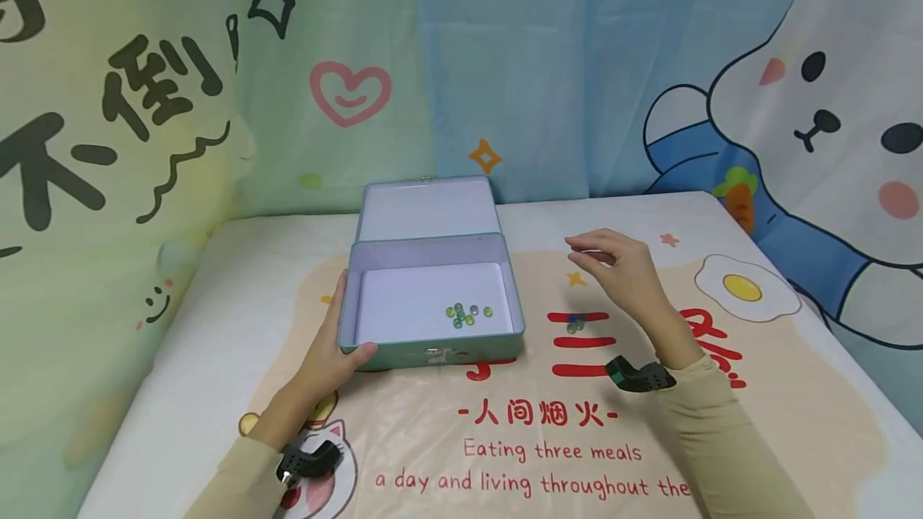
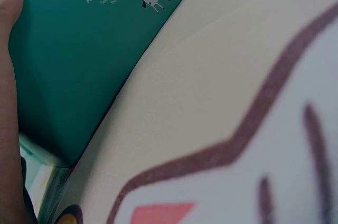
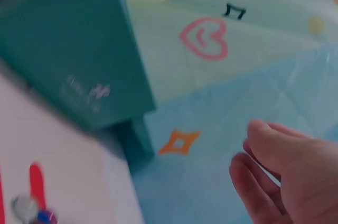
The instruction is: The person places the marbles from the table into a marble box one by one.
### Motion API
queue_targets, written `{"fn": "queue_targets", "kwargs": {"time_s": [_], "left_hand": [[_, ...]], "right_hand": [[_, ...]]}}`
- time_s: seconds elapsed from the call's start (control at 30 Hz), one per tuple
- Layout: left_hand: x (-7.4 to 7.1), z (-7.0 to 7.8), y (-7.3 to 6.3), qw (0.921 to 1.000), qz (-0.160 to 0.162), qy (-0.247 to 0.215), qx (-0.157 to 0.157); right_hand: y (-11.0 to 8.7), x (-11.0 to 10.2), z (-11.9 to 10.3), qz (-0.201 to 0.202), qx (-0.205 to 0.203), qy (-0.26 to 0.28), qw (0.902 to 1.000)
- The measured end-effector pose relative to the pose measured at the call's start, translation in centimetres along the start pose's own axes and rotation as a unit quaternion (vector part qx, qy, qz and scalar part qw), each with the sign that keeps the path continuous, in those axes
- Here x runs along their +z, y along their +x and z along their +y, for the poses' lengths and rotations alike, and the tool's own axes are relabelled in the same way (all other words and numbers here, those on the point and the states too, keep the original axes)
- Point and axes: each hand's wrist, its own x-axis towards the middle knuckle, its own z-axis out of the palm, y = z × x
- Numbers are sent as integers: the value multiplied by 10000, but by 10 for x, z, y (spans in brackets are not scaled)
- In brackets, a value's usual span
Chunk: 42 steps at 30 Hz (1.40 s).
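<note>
A green tin box (image 1: pixel 438 352) stands on the table, its hinged lid (image 1: pixel 431 211) thrown back. Several green, yellowish and clear glass marbles (image 1: pixel 459 312) lie on its white floor, toward the right. My left hand (image 1: pixel 328 351) grips the box's front left corner, thumb on the front wall and fingers along the side. In the left wrist view that thumb (image 2: pixel 9 7) rests against the green wall with a giraffe print. My right hand (image 1: pixel 620 267) is raised right of the box, thumb and fingers apart, nothing visible between them. Below it, a few blue and clear marbles (image 1: pixel 574 325) lie on the cloth.
A printed tablecloth (image 1: pixel 548 467) with red lettering covers the table. Behind it hangs a pastel curtain (image 1: pixel 505 62) with cartoon drawings, reaching down to the table's back edge. Each wrist wears a black strap (image 1: pixel 642 375).
</note>
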Motion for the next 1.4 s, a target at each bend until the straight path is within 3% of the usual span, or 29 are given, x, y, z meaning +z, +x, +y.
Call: {"fn": "queue_targets", "kwargs": {"time_s": [0.2, 0.4, 0.63, 0.93, 1.4], "left_hand": [[-1, 0, 0, 10000, 59, -17, -54], [-1, 0, -2, 9999, 64, -44, -95], [-2, 8, -3, 9998, 69, -53, -169], [1, -3, -9, 9999, 79, -90, -100], [1, -1, -1, 10000, 66, -40, 4]], "right_hand": [[-8, -2, 36, -949, 384, 427, 9938], [-12, -3, 63, -2126, 787, 762, 9710], [-15, 1, 88, -2940, 719, 880, 9490], [-19, 3, 100, -3344, 349, 705, 9391], [-19, 0, 93, -3395, 324, 569, 9383]]}}
